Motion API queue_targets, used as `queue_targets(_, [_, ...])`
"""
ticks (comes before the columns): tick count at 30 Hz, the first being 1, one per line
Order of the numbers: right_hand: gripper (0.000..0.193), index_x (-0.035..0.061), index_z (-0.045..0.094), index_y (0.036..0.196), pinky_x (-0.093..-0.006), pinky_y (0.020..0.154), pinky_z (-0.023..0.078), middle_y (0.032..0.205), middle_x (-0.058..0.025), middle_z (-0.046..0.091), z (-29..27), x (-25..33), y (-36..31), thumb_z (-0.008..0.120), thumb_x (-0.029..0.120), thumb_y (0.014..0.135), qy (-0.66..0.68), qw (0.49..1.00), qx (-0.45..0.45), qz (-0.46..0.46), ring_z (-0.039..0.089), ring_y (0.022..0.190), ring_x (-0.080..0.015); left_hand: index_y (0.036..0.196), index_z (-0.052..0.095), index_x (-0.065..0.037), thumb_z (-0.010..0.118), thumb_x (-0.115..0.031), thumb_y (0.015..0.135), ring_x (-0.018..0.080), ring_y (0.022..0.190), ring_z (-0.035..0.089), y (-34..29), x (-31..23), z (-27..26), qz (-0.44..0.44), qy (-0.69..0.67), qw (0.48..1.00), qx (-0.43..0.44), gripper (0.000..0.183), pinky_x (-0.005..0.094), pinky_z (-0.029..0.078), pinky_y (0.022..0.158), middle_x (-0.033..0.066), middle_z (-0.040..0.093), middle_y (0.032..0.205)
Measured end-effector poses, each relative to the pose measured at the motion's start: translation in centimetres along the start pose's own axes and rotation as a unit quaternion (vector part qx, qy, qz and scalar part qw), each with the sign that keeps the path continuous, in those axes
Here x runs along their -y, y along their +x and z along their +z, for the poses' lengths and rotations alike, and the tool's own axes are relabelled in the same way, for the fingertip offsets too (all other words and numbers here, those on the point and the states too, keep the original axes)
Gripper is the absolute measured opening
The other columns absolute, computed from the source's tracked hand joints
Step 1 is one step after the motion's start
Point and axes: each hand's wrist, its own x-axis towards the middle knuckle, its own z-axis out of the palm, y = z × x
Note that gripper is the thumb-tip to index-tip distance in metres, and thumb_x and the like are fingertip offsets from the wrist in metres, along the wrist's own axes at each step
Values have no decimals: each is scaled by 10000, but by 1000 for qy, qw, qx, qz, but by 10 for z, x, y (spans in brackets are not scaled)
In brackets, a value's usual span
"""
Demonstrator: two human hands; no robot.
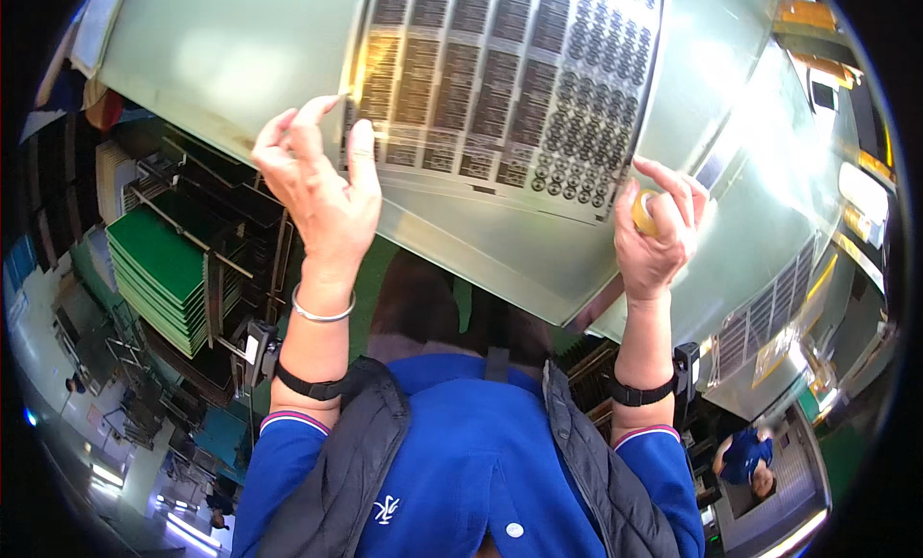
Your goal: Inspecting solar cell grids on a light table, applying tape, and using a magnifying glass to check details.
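1. My left grip (322, 188) is raised at the left edge of the printed sheet (471, 97), palm partly turned toward me, thumb and forefinger close together at that edge; I cannot tell whether they pinch it.
2. My right grip (663, 222) is at the sheet's lower right edge, forefinger reaching toward it, the other fingers curled in, with a yellowish roll of tape (639, 222) clasped between thumb and fingers.
3. Both my forearms come up from below, wrists well apart; a silvery bracelet (323, 317) circles my left wrist.
4. The sheet is over the pale, greenish desk (221, 58), between my grips, its lower edge toward me.
5. Columns of dark rectangular blocks, split by pale lines, fill its left and middle; rows of small dark round marks fill its right side.
6. Its surface is shiny, with a golden glint along the left and a pale lower margin.
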Motion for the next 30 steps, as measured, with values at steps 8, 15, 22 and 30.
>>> queue_targets(8, [296, 59, 434, 591, -339, 792, 447, 966, -13, 701, 2, 3, 3, 692, -70, 657, 23, 999, 19, -13, 592, 839, -233, 1359, 430, 16, 559, -185, 919, 309, 1375, 294, -20, -3, -11, 149, 34, 976, 152, 501, 451, 194, 1125, 198, 295, 1488])
queue_targets(15, [288, 56, 439, 609, -347, 797, 452, 977, -22, 698, 3, -1, 1, 688, -77, 666, 51, 998, 26, 9, 578, 862, -242, 1441, 245, 56, 527, -384, 907, 343, 1432, 153, -31, -57, -2, 91, 47, 964, 247, 747, 478, 93, 1154, 232, 192, 1523])
queue_targets(22, [276, 59, 468, 620, -357, 801, 451, 970, -58, 685, 1, -6, 1, 712, -60, 674, 113, 992, 28, 38, 566, 888, -257, 1406, 328, 52, 594, -359, 836, 341, 1412, 214, -60, -147, 40, 187, -130, 938, 260, 751, 463, 159, 1154, 213, 265, 1499])
queue_targets(30, [358, 58, 463, 613, -365, 768, 439, 928, -86, 621, -21, -29, 2, 820, 58, 593, 95, 994, 47, 23, 533, 883, -262, 1335, 468, 12, 616, -320, 847, 355, 1358, 333, -43, -147, 24, 195, -131, 927, 292, 609, 472, 211, 1127, 215, 377, 1441])
